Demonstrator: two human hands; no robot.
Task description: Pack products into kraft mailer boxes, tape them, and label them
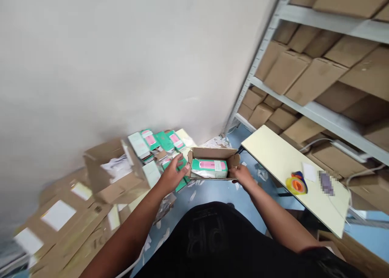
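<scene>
Between my hands is an open cardboard box, held up in front of my body. A green and white product box with a pink picture and a white label lies inside it. My left hand grips the cardboard box at its left end, thumb towards the rim. At the right end, my right hand has its fingers closed on the box wall. Several similar green boxes are piled just beyond my left hand.
An open carton with white papers stands at the left, beside large cartons. At the right, a pale table carries tape rolls and a white card. Metal shelving holds many brown boxes. Paper scraps litter the blue floor.
</scene>
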